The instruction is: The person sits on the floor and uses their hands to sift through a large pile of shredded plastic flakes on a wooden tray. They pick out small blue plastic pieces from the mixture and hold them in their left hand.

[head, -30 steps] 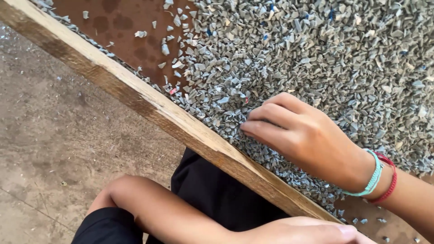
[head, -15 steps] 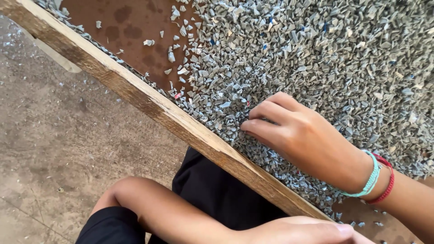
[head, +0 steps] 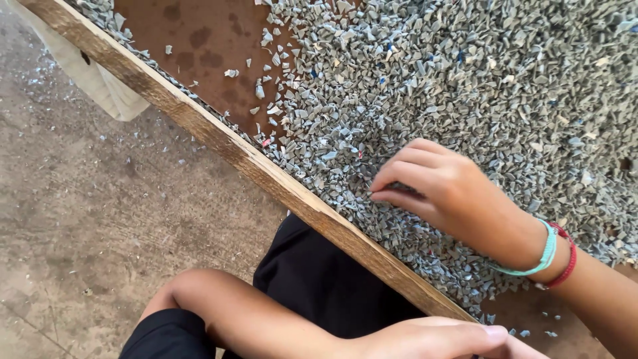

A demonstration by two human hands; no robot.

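Right hand [head: 452,193] on chip pile [head: 478,86] in tray; wooden rim [head: 219,143] left.

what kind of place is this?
Likely a plastic-recycling sorting spot, hand work at floor level. Clues: a bed of grey plastic flakes on a brown tray with a rough wooden rim, a bare concrete floor, and the right hand picking through the flakes.

Under my right hand [head: 458,193]: matt grey plastic chips [head: 465,80], sharp-edged. Worktop [head: 206,40] rim [head: 266,174]: rough, unfinished wood. Floor [head: 86,219]: rough, dusty concrete.
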